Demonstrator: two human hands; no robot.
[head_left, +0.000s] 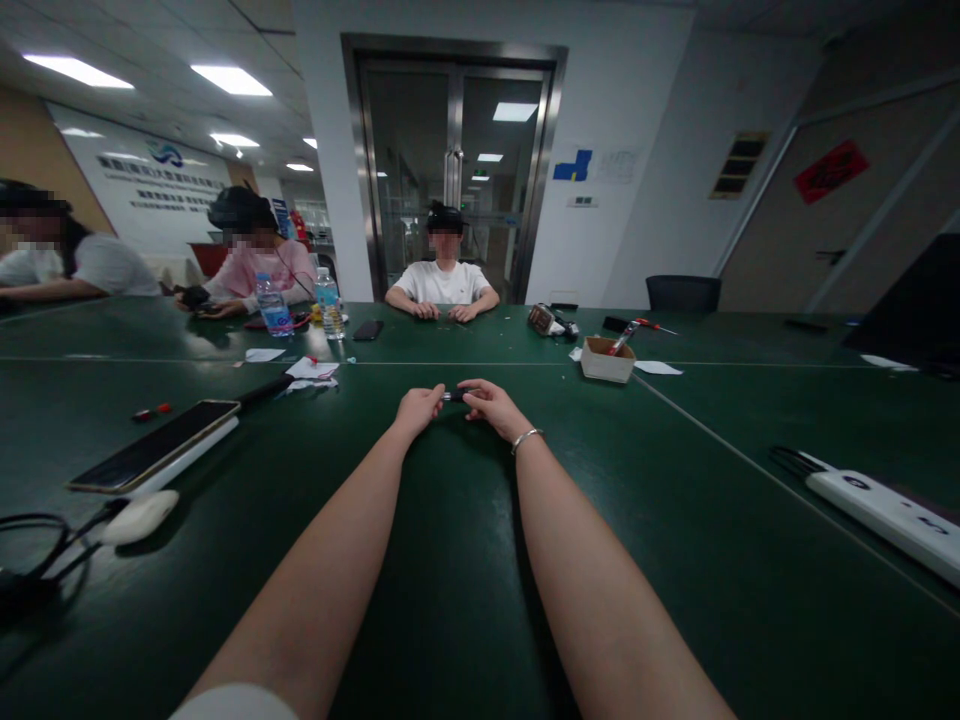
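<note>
Both my arms stretch out over the dark green table point(465, 560). My left hand point(418, 407) and my right hand point(489, 403) meet at the middle of the table, fingers pinched on a small dark object point(454, 395) held between them. It is too small to name. A thin silver bracelet point(526, 438) circles my right wrist.
A phone point(154, 444) lies on a white slab at left, with a white charger and black cable point(112, 520) nearer me. A white power strip point(889, 512) lies at right. A small cardboard box point(606, 358) holds a red-handled tool. Water bottles point(274, 305) and three seated people are at the far side.
</note>
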